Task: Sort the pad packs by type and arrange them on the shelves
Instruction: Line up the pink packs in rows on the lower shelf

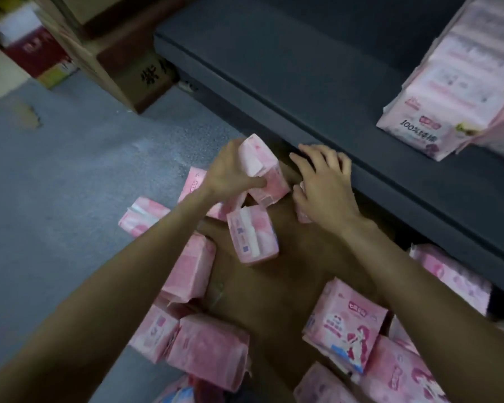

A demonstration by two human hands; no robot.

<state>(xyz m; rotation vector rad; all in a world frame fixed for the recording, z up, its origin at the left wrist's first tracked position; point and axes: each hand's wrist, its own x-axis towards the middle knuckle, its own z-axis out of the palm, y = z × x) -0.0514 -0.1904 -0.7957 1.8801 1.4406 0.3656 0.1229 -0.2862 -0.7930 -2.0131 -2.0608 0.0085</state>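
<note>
A small pink pack [259, 167], soft, crinkled and roughly brick-shaped, is gripped by the left hand [230, 173] at the centre of the frame, with the fingers curled round its lower side and its pale folded end tilted upward. Just to the right, the right hand [323, 184] is spread with nearly straight fingers; a sliver of another pink pack [300, 213] is seen beneath the palm, but whether it is held cannot be told. Below the left hand a similar pack [252, 234] is lying on a flat brown cardboard sheet [274, 286], matte and smooth. Around the sheet more glossy pink packs are scattered: a cluster at lower left [204, 347], one printed with a figure at lower right [346, 321].

A dark grey metal shelf [303, 82], smooth with a rounded front lip, is set across the upper right of the frame, and a row of paler pink packs [454, 91] is stood on it at the far right. The floor [56, 184] is covered in speckled blue-grey material. Brown cardboard boxes [122, 65] are stacked at upper left.
</note>
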